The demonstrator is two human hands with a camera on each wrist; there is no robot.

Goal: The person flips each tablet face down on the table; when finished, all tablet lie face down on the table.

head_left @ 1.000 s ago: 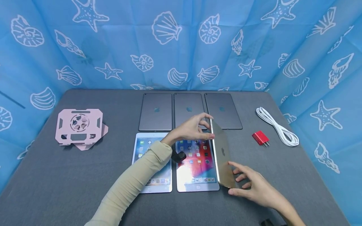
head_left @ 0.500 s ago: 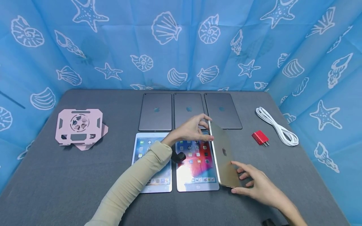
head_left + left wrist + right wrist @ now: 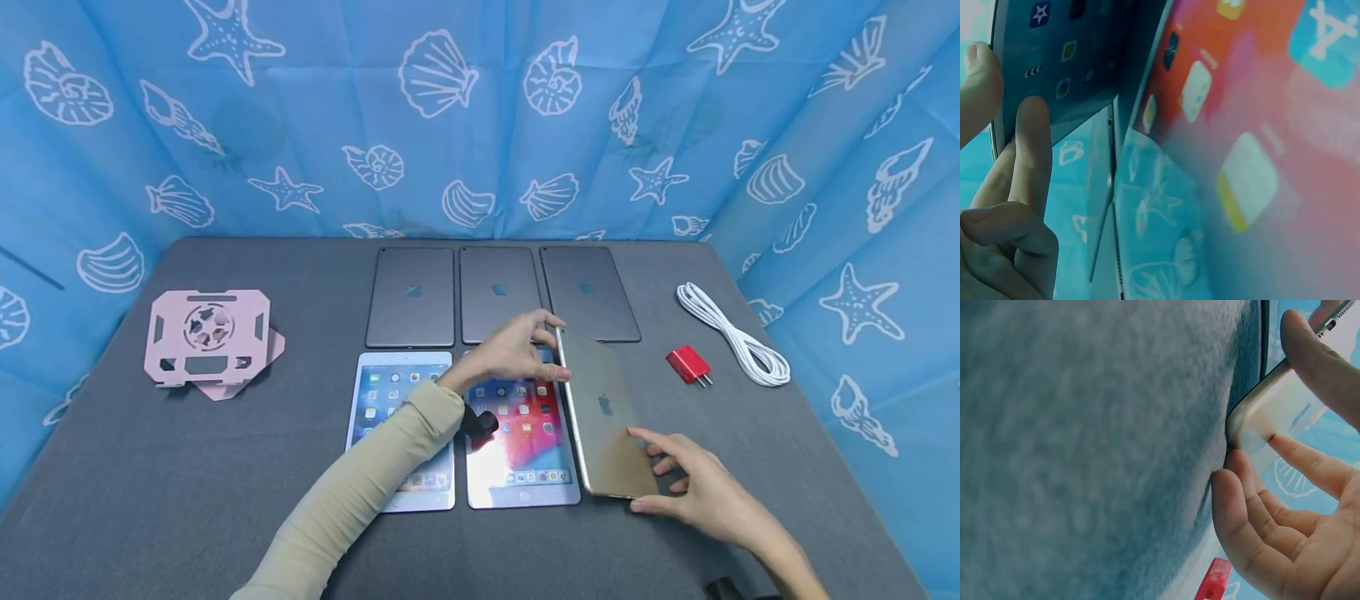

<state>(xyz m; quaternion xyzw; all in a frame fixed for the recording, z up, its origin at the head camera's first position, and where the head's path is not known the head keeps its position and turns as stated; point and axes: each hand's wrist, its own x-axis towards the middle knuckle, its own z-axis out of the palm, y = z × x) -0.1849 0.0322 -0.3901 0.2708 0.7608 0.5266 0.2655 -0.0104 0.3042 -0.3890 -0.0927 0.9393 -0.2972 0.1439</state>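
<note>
A gold-backed tablet [image 3: 603,404] leans with its back up and its left edge raised; its lit screen [image 3: 1085,56] shows in the left wrist view. My left hand [image 3: 517,348] pinches that raised edge near the top, thumb on the back side and fingers on the screen side. At the lower right corner, my right hand [image 3: 697,483] holds the tablet, thumb at the bottom edge and index fingertip on the back. Other fingertips [image 3: 1229,494] of this hand sit low by the cloth. Left of it lies a white-framed tablet [image 3: 521,492] with its screen lit.
A second lit tablet [image 3: 416,500] lies partly under my left sleeve [image 3: 375,467]. Behind are three dark grey tablets [image 3: 411,312], [image 3: 495,267], [image 3: 592,308], backs up. A pink stand [image 3: 206,362] is at left; a red charger plug [image 3: 688,364] and coiled white cable [image 3: 731,333] lie right.
The gold tablet has tipped rightward, its right side lowering so that more of its back shows. My right hand has moved right and slightly down with it; the left keeps its grip.
</note>
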